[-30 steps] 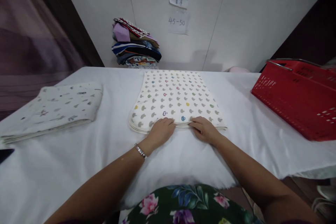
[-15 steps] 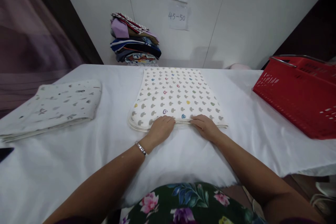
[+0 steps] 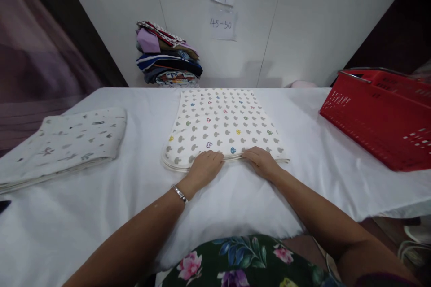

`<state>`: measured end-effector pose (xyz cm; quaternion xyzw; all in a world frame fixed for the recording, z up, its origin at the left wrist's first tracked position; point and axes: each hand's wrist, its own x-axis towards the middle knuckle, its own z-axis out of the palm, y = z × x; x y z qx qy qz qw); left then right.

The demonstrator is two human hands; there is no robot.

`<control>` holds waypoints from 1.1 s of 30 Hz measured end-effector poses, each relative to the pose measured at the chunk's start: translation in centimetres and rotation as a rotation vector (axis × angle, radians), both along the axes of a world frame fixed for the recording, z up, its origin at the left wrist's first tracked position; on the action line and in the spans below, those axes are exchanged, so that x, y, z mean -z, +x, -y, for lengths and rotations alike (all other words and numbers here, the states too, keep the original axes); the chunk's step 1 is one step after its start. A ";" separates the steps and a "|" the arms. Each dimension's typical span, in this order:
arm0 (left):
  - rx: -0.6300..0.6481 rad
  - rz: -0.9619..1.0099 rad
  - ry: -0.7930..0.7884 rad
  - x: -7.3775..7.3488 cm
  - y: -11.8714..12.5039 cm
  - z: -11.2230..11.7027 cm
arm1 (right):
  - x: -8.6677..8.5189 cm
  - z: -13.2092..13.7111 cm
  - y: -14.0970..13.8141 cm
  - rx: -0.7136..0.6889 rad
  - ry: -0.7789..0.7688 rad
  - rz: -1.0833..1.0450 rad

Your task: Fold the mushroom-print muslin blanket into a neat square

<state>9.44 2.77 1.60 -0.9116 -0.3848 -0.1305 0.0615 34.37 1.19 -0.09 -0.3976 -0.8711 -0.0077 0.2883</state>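
A white cloth [image 3: 222, 121] printed with grey and coloured mushrooms lies folded in layers in the middle of the table. Its near edge is between the fingers and thumb of my left hand [image 3: 206, 164], left of the edge's middle. My right hand [image 3: 261, 161] pinches the same edge a little further right, and the stacked hems show between the two hands. Both thumbs are mostly hidden. On the left lies a second folded white cloth [image 3: 81, 139] with small grey and green prints, apart from my hands.
The table has a white cover [image 3: 141, 215]. A red plastic basket [image 3: 373, 116] with metal handles stands at the right. Behind the table's far edge, a pile of folded fabrics [image 3: 168, 58] rises against the wall. A dark object [image 3: 4, 206] lies at the left edge.
The view has shifted slightly. Both hands stay on the near edge of the mushroom-print cloth, and nothing else has visibly moved.
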 end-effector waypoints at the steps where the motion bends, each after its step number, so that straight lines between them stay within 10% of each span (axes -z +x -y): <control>1: 0.004 0.009 -0.004 -0.1 0.0 0.1 | -0.1 0.0 -0.1 0.005 -0.009 0.006; 33: 0.120 -0.068 0.048 0.2 1.2 -0.2 | -0.2 0.2 -0.3 0.004 0.067 0.118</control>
